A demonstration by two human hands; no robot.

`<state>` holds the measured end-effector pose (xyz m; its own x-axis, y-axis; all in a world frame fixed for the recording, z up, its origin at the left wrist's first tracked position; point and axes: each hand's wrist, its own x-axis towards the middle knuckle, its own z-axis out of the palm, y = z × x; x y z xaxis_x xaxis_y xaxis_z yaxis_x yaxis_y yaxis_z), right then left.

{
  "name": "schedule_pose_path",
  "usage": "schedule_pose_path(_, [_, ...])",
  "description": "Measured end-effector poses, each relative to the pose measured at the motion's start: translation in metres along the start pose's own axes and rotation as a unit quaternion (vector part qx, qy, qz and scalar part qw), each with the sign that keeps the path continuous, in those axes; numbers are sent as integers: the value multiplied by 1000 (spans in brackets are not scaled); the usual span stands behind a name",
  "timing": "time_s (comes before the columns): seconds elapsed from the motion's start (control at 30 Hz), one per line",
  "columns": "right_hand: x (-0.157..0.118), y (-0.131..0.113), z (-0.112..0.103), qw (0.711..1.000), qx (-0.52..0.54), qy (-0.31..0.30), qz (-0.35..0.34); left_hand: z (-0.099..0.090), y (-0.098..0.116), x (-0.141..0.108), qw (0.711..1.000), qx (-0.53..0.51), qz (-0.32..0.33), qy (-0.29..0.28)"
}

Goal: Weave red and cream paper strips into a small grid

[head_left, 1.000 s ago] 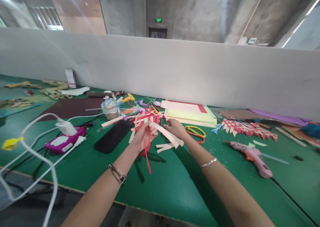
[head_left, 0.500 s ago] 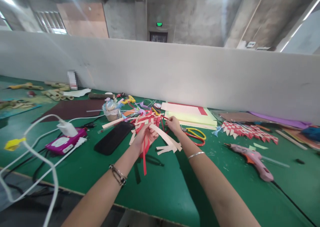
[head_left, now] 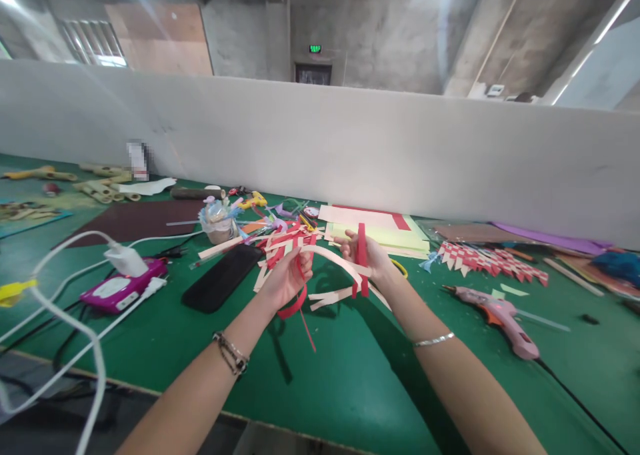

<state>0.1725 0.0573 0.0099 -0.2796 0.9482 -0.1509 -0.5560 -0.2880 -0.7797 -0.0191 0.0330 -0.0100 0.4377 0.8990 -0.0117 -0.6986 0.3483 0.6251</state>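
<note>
My left hand (head_left: 287, 280) is closed on several pale and red paper strips. A curled red strip (head_left: 294, 306) hangs below its fingers. From this hand a long pale paper strip (head_left: 334, 256) arches over to the right. My right hand (head_left: 376, 258) has its fingers apart and pointing left. In front of that palm stands a wide red strip (head_left: 361, 258), which crosses the pale strip's end; whether the hand grips it I cannot make out. A heap of red and pale strips (head_left: 280, 241) lies just behind my left hand.
Left of my hands lie a black phone (head_left: 223, 278) and a purple power adapter (head_left: 124, 285) with white cables. To the right are a pink glue gun (head_left: 500, 315) and red-and-white woven paper (head_left: 493, 263). Coloured sheets (head_left: 400, 238) and a cup (head_left: 219, 223) stand farther back; yellow-handled scissors are partly hidden.
My right hand has moved right and its fingers have spread. A wide red strip now stands in front of it. The pale strip from my left hand has swung up into an arch.
</note>
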Motion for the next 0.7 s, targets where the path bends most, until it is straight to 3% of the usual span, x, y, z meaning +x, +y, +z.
schedule_pose_path(0.23, [-28,-3,-12,999,-28,3,38,2,-3,-2,999,53,0,11])
schedule_pose_path(0.47, [-64,9,-23,997,-66,14,43,4,-5,-4,996,93,-4,10])
schedule_pose_path(0.7, [-92,32,-17,979,-200,30,19,2,-14,0,988,146,-7,39])
